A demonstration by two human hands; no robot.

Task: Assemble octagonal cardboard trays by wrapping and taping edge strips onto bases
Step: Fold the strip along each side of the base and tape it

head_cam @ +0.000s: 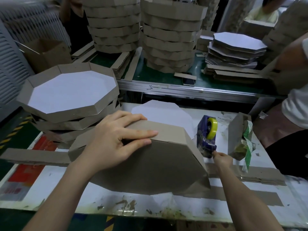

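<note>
A worker's left hand (115, 139) presses flat, fingers straight, on the edge strip (166, 130) along the far side of an upturned tray (150, 167) on the table (116, 197). The right hand (222, 160) pinches the tape end (213, 151) at the tape dispenser (205, 137). The dispenser stands just right of the tray, so the tape looks set to travel leftward to the strip.

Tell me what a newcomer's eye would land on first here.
Centre stage, the left hand presses flat on an upturned brown octagonal cardboard tray, while the right hand pinches the front of a blue tape dispenser with a yellow roll beside it. At left, finished white-lined octagonal trays sit stacked.
</note>
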